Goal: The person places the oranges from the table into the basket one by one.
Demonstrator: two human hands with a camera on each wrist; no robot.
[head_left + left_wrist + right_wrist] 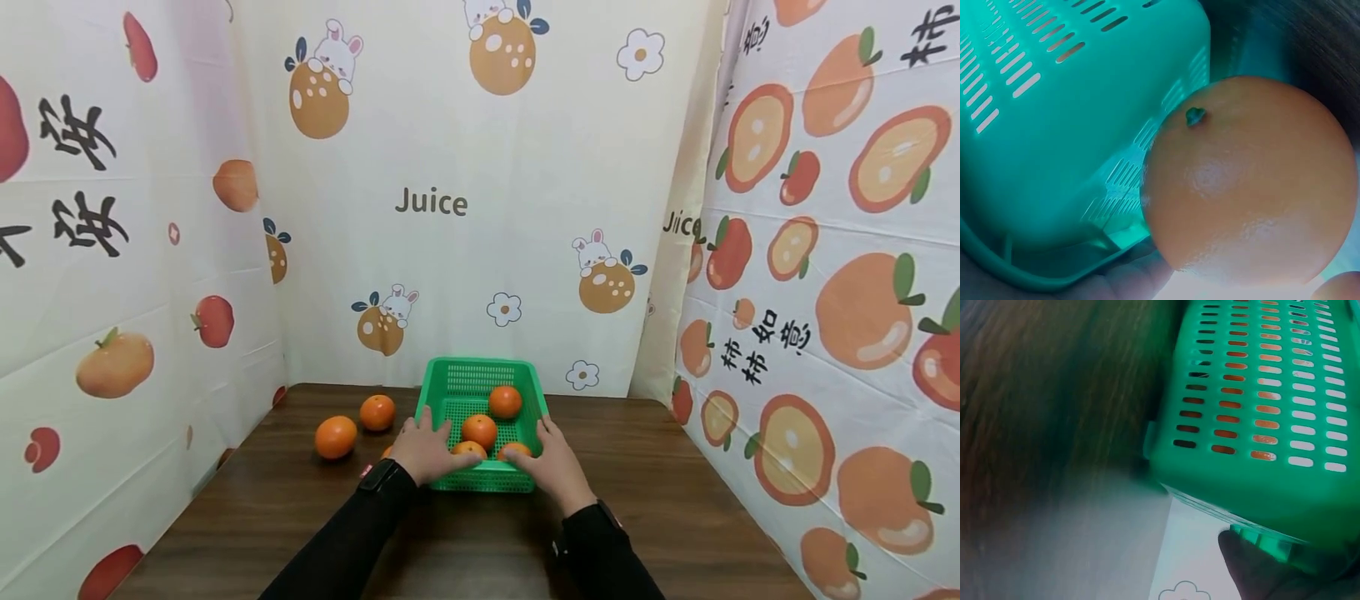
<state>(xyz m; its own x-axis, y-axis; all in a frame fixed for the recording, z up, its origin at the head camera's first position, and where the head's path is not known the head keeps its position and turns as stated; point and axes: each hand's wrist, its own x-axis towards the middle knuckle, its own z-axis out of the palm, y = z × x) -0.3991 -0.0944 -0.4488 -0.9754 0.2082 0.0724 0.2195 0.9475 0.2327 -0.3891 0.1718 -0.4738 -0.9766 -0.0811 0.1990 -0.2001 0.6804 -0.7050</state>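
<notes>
A green plastic basket [483, 481] with slotted walls stands on the table with several oranges [506, 402] inside. My left hand [424, 453] grips its near left corner, thumb over the rim; in the left wrist view the fingers [1132, 278] lie under the rim's lip. At the near right corner, my right hand [558, 471] holds the rim the same way, a dark fingertip [1238, 550] showing beneath the lip in the right wrist view. Close to the left hand, outside the basket, is an orange [1254, 181] with a green stem end; in the head view that hand mostly hides it.
Two more oranges, one nearer [335, 437] and one farther [377, 412], lie on the brown wooden table [675, 492] left of the basket. Fruit-printed cloth [450, 275] hangs behind and along both sides. A small red thing [366, 471] shows beside the left wrist.
</notes>
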